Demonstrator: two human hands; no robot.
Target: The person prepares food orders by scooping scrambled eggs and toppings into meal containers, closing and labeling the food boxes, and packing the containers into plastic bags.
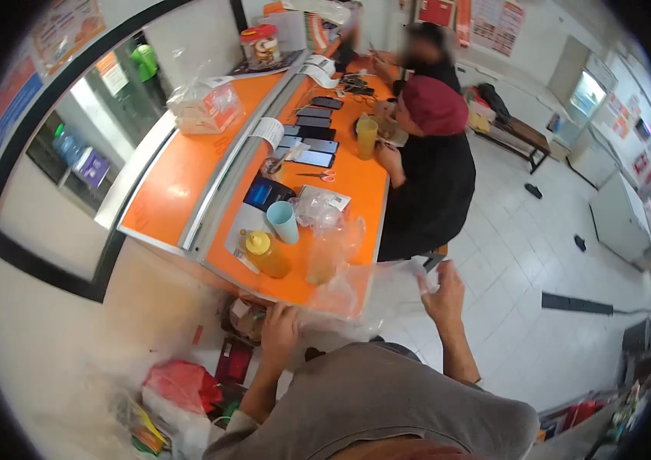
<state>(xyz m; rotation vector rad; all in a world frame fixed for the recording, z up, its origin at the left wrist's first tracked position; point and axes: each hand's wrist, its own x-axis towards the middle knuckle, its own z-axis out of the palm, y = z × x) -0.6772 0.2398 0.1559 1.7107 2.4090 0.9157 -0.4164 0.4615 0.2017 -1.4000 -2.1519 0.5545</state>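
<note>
A clear plastic bag [341,295] stretches between my two hands at the near end of the orange counter. My left hand [281,330] is closed at the counter's near edge, on the left end of the bag. Out to the right, past the counter's side, my right hand [444,295] pinches the bag's other end. Close by on the counter stand a yellow-capped squeeze bottle [266,255] and a light blue cup [283,221]. Behind the bag lies a clear plastic package [322,205] with a white label. What is inside the bag is unclear.
Several phones [316,146], orange-handled scissors [327,176] and a yellow cup [367,138] lie or stand farther along the counter [352,192]. A person in a maroon head covering [433,169] sits at its right side, another person beyond. Bags [180,387] sit at lower left.
</note>
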